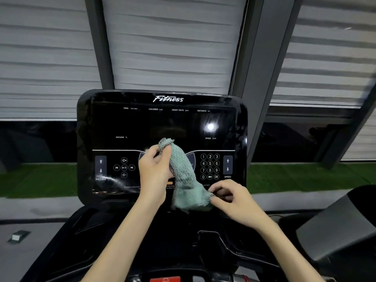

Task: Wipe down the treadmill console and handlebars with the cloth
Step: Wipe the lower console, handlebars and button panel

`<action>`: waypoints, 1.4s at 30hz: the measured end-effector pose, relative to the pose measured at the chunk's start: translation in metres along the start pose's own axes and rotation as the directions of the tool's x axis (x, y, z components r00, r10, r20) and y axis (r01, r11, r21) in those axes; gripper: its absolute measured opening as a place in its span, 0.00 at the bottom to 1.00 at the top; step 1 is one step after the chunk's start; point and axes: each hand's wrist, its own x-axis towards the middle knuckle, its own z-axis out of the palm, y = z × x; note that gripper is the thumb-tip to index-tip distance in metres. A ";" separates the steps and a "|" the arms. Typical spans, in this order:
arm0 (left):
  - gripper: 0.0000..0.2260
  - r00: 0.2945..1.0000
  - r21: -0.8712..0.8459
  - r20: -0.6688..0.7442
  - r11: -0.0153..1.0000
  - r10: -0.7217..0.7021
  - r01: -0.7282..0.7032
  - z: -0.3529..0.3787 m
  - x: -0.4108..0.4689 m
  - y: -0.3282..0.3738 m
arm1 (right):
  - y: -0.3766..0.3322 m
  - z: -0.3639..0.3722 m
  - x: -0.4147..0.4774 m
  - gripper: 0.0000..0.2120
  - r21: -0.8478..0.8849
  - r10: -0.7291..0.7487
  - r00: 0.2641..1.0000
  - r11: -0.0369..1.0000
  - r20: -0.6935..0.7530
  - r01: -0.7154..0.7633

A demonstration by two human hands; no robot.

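Observation:
A pale green cloth [184,176] with a dark checked edge hangs in front of the black treadmill console [162,119]. My left hand [154,167] grips its upper corner in front of the console's centre controls. My right hand [230,197] pinches its lower corner near the console's bottom right, below the number keypad [210,166]. The cloth stretches between both hands and hides the middle buttons. The handlebars are dark shapes low in the view and hard to make out.
A black tray and frame area [162,231] lies below the console. A red stop key [165,279] shows at the bottom edge. Another machine's dark grey part [335,226] stands at the right. Window blinds [173,47] fill the background.

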 end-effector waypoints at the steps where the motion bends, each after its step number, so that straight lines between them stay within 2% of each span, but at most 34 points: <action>1: 0.05 1.000 0.013 0.001 1.000 -0.013 0.013 0.001 0.000 -0.001 | -0.004 0.002 -0.001 0.12 -0.020 -0.050 0.999 0.999 -0.019 0.050; 3: 0.03 0.999 0.033 0.001 0.998 -0.044 0.044 0.003 -0.001 -0.003 | -0.014 0.010 -0.001 0.19 -0.034 -0.172 0.984 0.985 -0.049 0.170; 4: 0.03 0.999 0.043 0.002 0.998 -0.054 0.054 0.005 -0.001 -0.005 | -0.019 0.015 0.000 0.18 -0.047 -0.244 0.967 0.969 -0.079 0.241; 6: 0.03 0.999 0.094 -0.002 0.995 -0.038 0.038 0.004 -0.002 -0.007 | -0.026 0.025 0.006 0.07 -0.064 -0.337 0.924 0.941 -0.181 0.331; 8: 0.07 1.000 0.156 -0.024 0.988 -0.007 0.011 -0.002 0.000 -0.008 | -0.030 0.027 0.010 0.03 0.001 -0.310 0.916 0.947 -0.256 0.321; 11: 0.19 0.998 0.221 -0.069 0.975 0.001 0.014 -0.015 0.004 -0.010 | -0.038 0.022 0.012 0.07 0.193 -0.155 0.953 0.959 -0.261 0.208; 13: 0.24 0.998 0.258 -0.068 0.966 -0.001 0.019 -0.023 0.006 -0.011 | -0.041 0.018 0.016 0.07 0.439 0.044 0.954 0.893 -0.297 0.095; 14: 0.24 0.997 0.270 -0.075 0.962 -0.014 0.034 -0.026 0.008 -0.012 | -0.039 0.015 0.020 0.07 0.544 0.167 0.929 0.838 -0.329 0.042; 17: 0.22 0.983 0.218 -0.120 0.962 -0.139 0.163 -0.036 0.013 -0.016 | -0.021 0.008 0.035 0.05 0.738 0.511 0.782 0.667 -0.356 -0.099; 19: 0.21 0.970 0.149 -0.111 0.961 -0.216 0.231 -0.042 0.015 -0.019 | -0.009 0.009 0.037 0.09 0.834 0.634 0.730 0.527 -0.256 -0.166; 21: 0.21 0.967 0.092 -0.079 0.965 -0.240 0.247 -0.041 0.014 -0.018 | 0.003 0.014 0.030 0.14 0.857 0.681 0.721 0.441 -0.128 -0.265; 22: 0.22 0.966 0.072 -0.064 0.964 -0.250 0.254 -0.040 0.013 -0.015 | 0.008 0.019 0.025 0.16 0.835 0.676 0.734 0.441 -0.068 -0.329; 23: 0.19 0.966 0.047 -0.041 0.965 -0.257 0.259 -0.037 0.012 -0.011 | 0.013 0.025 0.019 0.17 0.779 0.659 0.751 0.487 -0.031 -0.395; 25: 0.15 0.967 0.037 0.035 0.967 -0.253 0.252 -0.032 0.011 -0.005 | 0.019 0.033 0.012 0.16 0.547 0.560 0.824 0.717 -0.084 -0.432; 27: 0.15 0.962 0.092 0.145 0.971 -0.232 0.221 -0.028 0.008 -0.003 | 0.005 0.035 0.010 0.12 0.306 0.373 0.913 0.899 -0.166 -0.312; 28: 0.14 0.956 0.127 0.199 0.972 -0.218 0.195 -0.025 0.007 -0.004 | -0.009 0.035 0.010 0.09 0.271 0.268 0.952 0.937 -0.150 -0.221; 30: 0.11 0.938 0.195 0.282 0.970 -0.200 0.148 -0.020 0.003 -0.003 | -0.038 0.035 0.014 0.12 0.314 0.087 0.994 0.947 -0.061 -0.063; 32: 0.11 0.924 0.254 0.336 0.962 -0.183 0.098 -0.017 0.002 -0.004 | -0.055 0.037 0.020 0.13 0.345 0.003 1.000 0.939 -0.020 0.004; 34: 0.12 0.916 0.267 0.368 0.962 -0.160 0.061 -0.018 0.001 -0.005 | -0.063 0.038 0.023 0.09 0.430 0.002 1.000 0.903 -0.004 0.000; 36: 0.13 0.921 0.258 0.365 0.965 -0.132 0.036 -0.021 0.000 -0.004 | -0.058 0.037 0.023 0.10 0.518 0.011 0.996 0.854 0.085 -0.053; 37: 0.14 0.924 0.240 0.361 0.970 -0.125 0.038 -0.022 0.001 -0.004 | -0.054 0.036 0.022 0.14 0.513 -0.003 0.989 0.855 0.147 -0.073; 39: 0.14 0.925 0.156 0.355 0.984 -0.134 0.083 -0.023 0.001 0.001 | -0.046 0.034 0.020 0.26 0.398 0.003 0.974 0.913 0.225 -0.094; 42: 0.16 0.903 0.096 0.398 0.987 -0.159 0.132 -0.021 0.003 0.016 | -0.040 0.032 0.023 0.38 0.242 0.041 0.988 0.967 0.147 -0.076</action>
